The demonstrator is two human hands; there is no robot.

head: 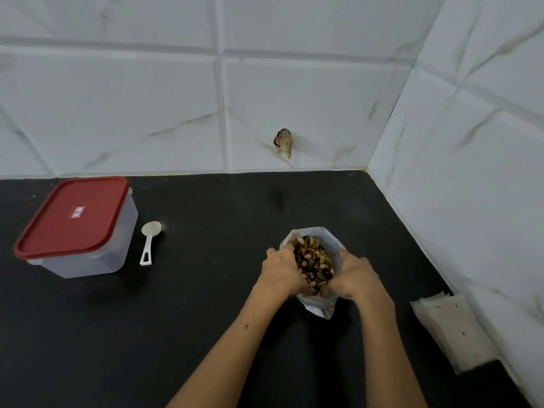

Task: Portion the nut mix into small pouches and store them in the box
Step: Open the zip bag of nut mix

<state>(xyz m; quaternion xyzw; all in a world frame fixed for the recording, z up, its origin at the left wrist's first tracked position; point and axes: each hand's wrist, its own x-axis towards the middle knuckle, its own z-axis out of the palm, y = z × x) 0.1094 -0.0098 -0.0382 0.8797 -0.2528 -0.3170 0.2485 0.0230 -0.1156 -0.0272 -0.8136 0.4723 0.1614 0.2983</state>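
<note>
Black matte countertop (223,334) meets a white marble-look tiled wall (147,98) at the back and on the right. Landmark: the clear plastic bag of mixed brown nuts (313,265), standing open-mouthed on the counter right of centre, its folded white base nearest the camera. Left hand (281,270) grips the bag's left edge, fingers curled onto the plastic at the mouth. Right hand (351,275) grips the right edge the same way, fingers curled over the rim, thumb toward the nuts. The 2 hands hold the mouth spread, nuts visible between them. Well to the left of the bag, near the back wall, sits the translucent rectangular plastic box with a red lid (78,228); lid is on. Between box and bag, just beside the box, lies 1 small white plastic scoop (150,241), bowl away from the camera, handle toward it. Right of the bag and nearer the camera, against the side wall, lies a flat stack of small translucent white pouches (450,328). Above the bag, on the back wall, a small brown scrap (284,142) sticks to a tile; what it is, cannot tell.
</note>
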